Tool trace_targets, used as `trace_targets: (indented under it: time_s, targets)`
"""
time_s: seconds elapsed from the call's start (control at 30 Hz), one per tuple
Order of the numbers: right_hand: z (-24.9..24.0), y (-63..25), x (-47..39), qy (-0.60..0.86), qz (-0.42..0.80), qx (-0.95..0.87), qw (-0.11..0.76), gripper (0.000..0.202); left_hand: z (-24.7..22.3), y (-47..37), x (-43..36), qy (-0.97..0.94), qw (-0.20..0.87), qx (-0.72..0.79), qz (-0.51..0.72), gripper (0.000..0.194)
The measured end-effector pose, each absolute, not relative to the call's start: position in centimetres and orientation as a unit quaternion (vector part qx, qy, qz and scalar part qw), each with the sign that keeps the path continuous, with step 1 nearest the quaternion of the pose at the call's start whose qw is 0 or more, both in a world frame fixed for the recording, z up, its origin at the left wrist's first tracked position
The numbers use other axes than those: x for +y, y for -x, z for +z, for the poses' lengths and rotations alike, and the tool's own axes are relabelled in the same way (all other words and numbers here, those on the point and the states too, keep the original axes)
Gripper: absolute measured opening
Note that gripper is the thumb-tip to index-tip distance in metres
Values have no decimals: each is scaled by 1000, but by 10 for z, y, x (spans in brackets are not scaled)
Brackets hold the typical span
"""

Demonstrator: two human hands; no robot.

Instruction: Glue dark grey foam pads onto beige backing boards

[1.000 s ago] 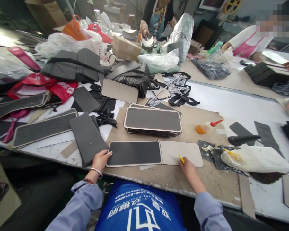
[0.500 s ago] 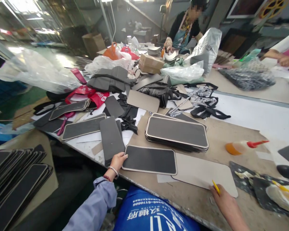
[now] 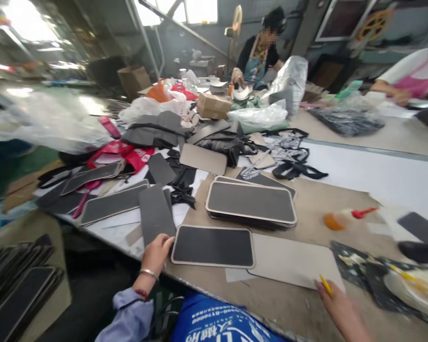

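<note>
My left hand point(image 3: 157, 254) rests at the left end of a flat black panel with a pale border point(image 3: 213, 245), fingers curled on its edge. My right hand point(image 3: 337, 304) holds a thin yellow stick point(image 3: 325, 285) at the near right corner of a bare tan board point(image 3: 294, 263) that lies partly under the black panel. Just beyond them stands a stack of like black panels point(image 3: 251, 203). A dark grey foam strip point(image 3: 155, 213) lies right beside my left hand.
An orange glue bottle with a red tip point(image 3: 345, 219) lies to the right. Black straps, grey panels, red bags and plastic sacks crowd the far left. More black panels are stacked low at the left point(image 3: 17, 289). Two other people work across the table.
The view has swung left and up. My left hand stays at the panel's left end; my right hand keeps the yellow stick by the tan board.
</note>
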State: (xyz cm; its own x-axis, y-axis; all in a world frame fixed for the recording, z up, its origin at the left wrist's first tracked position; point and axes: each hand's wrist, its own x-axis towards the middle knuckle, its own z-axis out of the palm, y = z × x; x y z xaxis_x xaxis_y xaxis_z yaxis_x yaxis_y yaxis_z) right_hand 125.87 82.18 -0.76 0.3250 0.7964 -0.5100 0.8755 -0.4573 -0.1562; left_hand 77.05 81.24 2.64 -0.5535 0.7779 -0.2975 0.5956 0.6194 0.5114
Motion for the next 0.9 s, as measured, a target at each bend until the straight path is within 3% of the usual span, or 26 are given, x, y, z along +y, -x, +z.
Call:
trace_targets:
  time_s: [0.2, 0.3, 0.4, 0.6, 0.7, 0.9]
  targets:
    - [31, -1243, 836, -809, -334, 401, -270, 61, 12, -858, 817, -600, 302, 701, 238, 24]
    - [40, -1237, 840, -781, -330, 415, -329, 60, 1, -922, 817, -714, 321, 584, 216, 18]
    - [36, -1248, 841, -787, -320, 444, -285, 50, -9, -965, 825, -795, 288, 514, 145, 28]
    - [9, -1299, 831, -875, -192, 444, 20, 26, -26, -983, 835, -842, 227, 489, 13, 43]
    - [-6, -1313, 826, -876, -214, 432, 26, 22, -32, -982, 835, -845, 210, 491, -1, 44]
    - [-28, -1321, 824, -862, -295, 410, -42, 23, -33, -980, 836, -851, 182, 493, -10, 38]
